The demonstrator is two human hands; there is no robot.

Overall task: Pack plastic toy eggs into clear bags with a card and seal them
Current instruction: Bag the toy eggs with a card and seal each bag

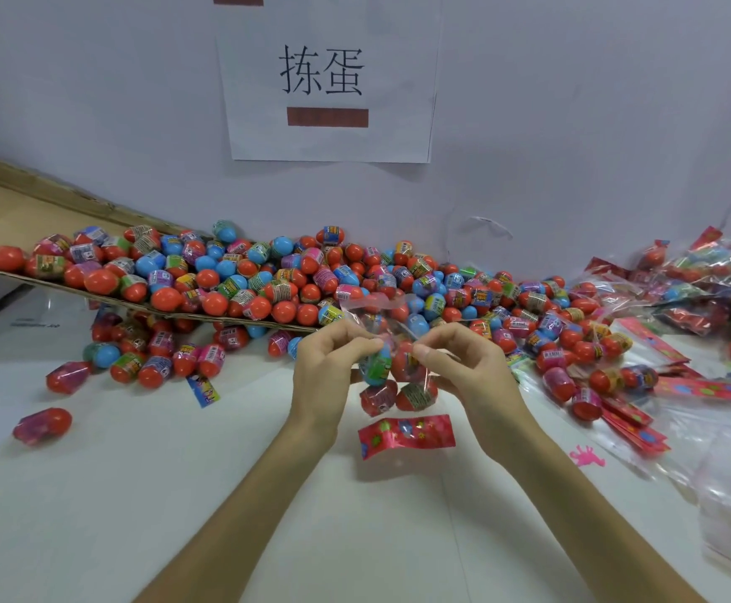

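Clear bag (399, 385) near the red card (406, 435) seems flimsy and slippery, best gripped at its mouth, where left hand (333, 367) and right hand (463, 369) pinch it.

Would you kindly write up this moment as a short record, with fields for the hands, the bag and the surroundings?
left hand: pinches the clear bag near its top
right hand: pinches the same bag from the other side
clear bag: held above the table, top flap standing up
bag contents: about four eggs, red card at the lower end
loose eggs: heaped on a cardboard sheet and the table behind
packed bags: piled at far right
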